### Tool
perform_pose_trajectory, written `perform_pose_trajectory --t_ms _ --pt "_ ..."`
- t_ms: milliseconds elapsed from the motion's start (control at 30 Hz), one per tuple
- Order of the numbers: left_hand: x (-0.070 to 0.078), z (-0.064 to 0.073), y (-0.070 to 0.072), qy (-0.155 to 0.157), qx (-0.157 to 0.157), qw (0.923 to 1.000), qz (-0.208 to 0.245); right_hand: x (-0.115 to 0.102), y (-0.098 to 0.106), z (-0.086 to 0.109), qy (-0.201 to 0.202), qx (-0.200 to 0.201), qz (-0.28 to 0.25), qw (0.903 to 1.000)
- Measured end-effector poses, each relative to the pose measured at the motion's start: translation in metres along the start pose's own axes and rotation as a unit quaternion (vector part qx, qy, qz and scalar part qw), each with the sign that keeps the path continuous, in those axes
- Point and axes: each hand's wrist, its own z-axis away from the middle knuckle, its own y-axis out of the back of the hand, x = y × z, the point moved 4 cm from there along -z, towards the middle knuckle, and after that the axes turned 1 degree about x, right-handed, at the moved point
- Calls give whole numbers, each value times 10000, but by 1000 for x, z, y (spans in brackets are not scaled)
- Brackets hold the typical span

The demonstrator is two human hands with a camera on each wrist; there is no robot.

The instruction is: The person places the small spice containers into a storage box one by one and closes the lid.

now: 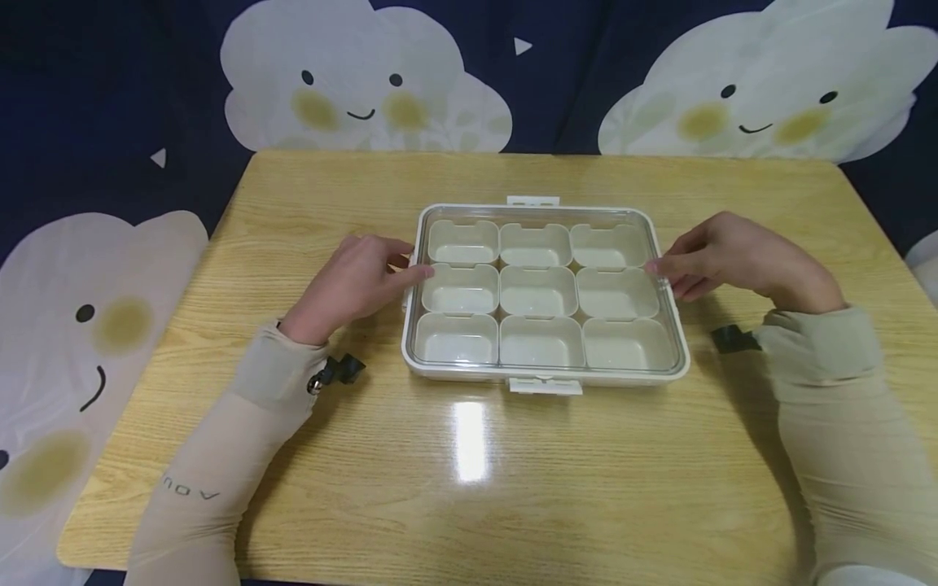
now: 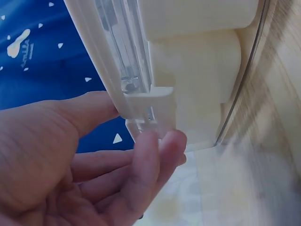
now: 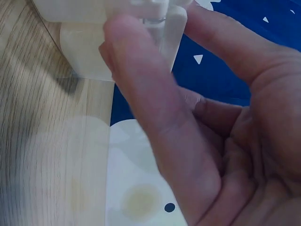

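Observation:
A cream storage box [image 1: 454, 376] with a clear lid lies flat on the table, and several small open-topped cups [image 1: 538, 303] show in rows through the lid. My left hand [image 1: 350, 281] is at its left side, thumb on the lid's rim. In the left wrist view the fingertips touch a side latch [image 2: 160, 104] from below. At the opposite side, my right hand [image 1: 751, 259] has its thumb on the rim and a finger against the right latch [image 3: 141, 8], partly hidden by that finger. Front latch [image 1: 545, 387] and back latch [image 1: 532, 200] stick outward.
The wooden table [image 1: 469, 505] extends around the box on all sides. Behind it hangs a dark blue cloth [image 1: 557, 73] printed with smiling clouds. Small black devices [image 1: 344, 370] sit at both wrists.

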Motion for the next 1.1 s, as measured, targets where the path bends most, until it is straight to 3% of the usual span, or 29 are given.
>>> perform_pose_trajectory --t_ms 200,400,1100 --pt "0 2 2 67 114 9999 13 -1 -1 1 -88 21 -76 9999" --pt "0 2 1 3 53 9999 95 2 0 -1 -90 -63 -18 9999" --pt "-2 -2 -1 276 -73 9990 358 7 -3 -5 96 -375 -184 9991"
